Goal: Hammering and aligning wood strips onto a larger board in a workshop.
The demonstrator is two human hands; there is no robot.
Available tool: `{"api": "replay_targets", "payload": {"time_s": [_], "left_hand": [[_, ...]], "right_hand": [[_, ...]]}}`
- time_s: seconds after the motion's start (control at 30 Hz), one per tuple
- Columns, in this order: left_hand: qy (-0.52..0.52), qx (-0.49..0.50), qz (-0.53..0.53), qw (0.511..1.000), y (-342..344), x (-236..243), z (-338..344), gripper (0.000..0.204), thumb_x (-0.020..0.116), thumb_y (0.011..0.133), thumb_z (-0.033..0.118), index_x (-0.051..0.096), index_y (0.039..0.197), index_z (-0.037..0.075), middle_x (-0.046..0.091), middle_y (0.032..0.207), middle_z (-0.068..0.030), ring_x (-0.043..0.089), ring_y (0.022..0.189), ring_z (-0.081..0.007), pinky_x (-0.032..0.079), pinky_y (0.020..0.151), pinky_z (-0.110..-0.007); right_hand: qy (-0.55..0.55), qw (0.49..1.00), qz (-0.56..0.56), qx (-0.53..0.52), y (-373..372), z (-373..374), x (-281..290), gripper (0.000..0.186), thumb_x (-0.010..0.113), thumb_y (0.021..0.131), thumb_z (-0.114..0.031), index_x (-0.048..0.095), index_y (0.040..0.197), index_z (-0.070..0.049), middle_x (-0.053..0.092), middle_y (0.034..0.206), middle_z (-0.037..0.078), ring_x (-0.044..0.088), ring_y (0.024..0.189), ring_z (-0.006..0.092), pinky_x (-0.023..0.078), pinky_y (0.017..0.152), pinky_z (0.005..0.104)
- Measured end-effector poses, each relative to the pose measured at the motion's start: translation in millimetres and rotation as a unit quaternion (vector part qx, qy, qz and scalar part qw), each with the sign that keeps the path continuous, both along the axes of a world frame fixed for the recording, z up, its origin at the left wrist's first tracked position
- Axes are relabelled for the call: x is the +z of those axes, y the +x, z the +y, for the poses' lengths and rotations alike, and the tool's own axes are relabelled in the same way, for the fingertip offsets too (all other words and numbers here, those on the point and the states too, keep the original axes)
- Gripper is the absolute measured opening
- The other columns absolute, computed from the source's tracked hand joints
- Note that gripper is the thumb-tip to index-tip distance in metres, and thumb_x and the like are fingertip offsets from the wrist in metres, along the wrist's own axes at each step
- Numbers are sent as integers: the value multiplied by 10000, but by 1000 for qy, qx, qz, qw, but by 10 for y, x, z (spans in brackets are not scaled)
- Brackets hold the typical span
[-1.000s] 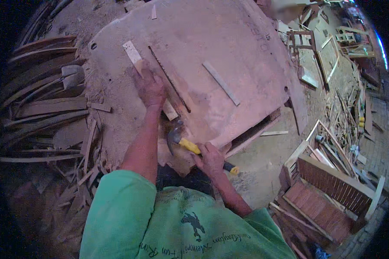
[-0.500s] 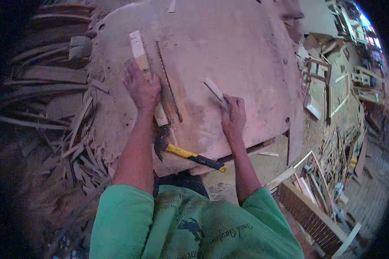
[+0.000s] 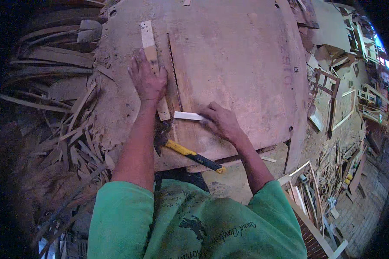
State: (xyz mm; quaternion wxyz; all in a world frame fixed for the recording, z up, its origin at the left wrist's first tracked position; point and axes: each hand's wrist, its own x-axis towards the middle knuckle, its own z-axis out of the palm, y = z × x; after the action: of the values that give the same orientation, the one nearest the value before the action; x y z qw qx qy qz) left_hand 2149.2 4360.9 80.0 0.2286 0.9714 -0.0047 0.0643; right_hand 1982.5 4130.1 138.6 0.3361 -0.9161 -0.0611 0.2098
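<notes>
The left hand [image 3: 148,80], fingers spread apart, hides the middle of the long plank [image 3: 147,36], which runs from near the bench's [image 3: 246,64] near edge toward its far edge! The right hand [image 3: 221,121] clamps the white strip [image 3: 188,115], covering one end; the strip lies crosswise above the near edge, free end pointing toward the left edge. The hammer's [image 3: 181,148] dark head is hard to make out.

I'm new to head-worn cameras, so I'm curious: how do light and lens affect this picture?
In the head view, the rim falls to black, the lower left is murky, and bluish light glares at upper right; also in the head view, the board looks bowed, and the pale strip in the right hand looks washed out.
</notes>
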Motion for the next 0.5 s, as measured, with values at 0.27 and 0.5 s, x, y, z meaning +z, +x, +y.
{"api": "replay_targets", "payload": {"time_s": [0.27,0.5], "left_hand": [[8,-5,-9,1000,29,-91,30,888,647,881,400,262,1603,53,332,1632,-211,291,1509,-438,170,1241,-610],[6,-11,-28,1000,17,-81,27,869,656,880,387,287,1590,49,377,1599,-227,304,1502,-437,179,1237,-612]], "right_hand": [[-75,992,-89,44,263,140,-55,353,733,821,-143,771,1168,-197,628,1039,69,578,1031,295,494,907,424],[-53,990,-127,23,246,133,-75,313,726,844,-137,767,1151,-176,622,1030,66,581,993,286,492,901,415]]}}
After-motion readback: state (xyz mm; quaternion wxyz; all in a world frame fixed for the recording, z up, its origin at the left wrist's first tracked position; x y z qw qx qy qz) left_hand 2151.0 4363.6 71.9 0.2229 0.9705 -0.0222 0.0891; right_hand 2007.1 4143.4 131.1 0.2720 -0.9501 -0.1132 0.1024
